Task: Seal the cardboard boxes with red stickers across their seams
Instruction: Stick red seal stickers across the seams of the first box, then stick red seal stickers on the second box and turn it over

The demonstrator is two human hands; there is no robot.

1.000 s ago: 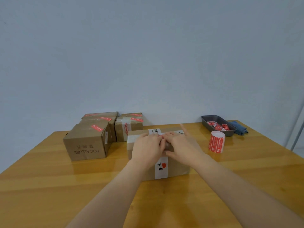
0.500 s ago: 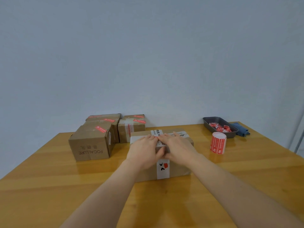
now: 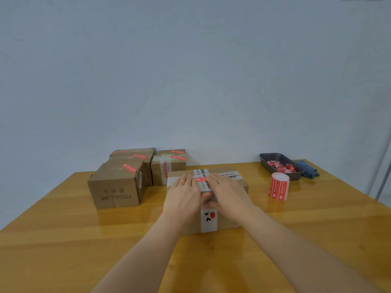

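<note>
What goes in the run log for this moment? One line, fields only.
step: pressing red sticker on box | left hand: flat on top | right hand: flat on top | sticker roll: upright, right

Glossy wooden table (image 3: 63, 240) against a plain, perhaps pale blue-grey wall (image 3: 190, 70)

A wooden counter (image 3: 63, 240) stood against a pale blue-grey wall (image 3: 190, 70). At its far right corner lay a folded blue cloth (image 3: 309, 171), touching a dark metal tray (image 3: 266, 162) (crumpled red-and-white paper scraps (image 3: 281, 167) filled its middle).
</note>
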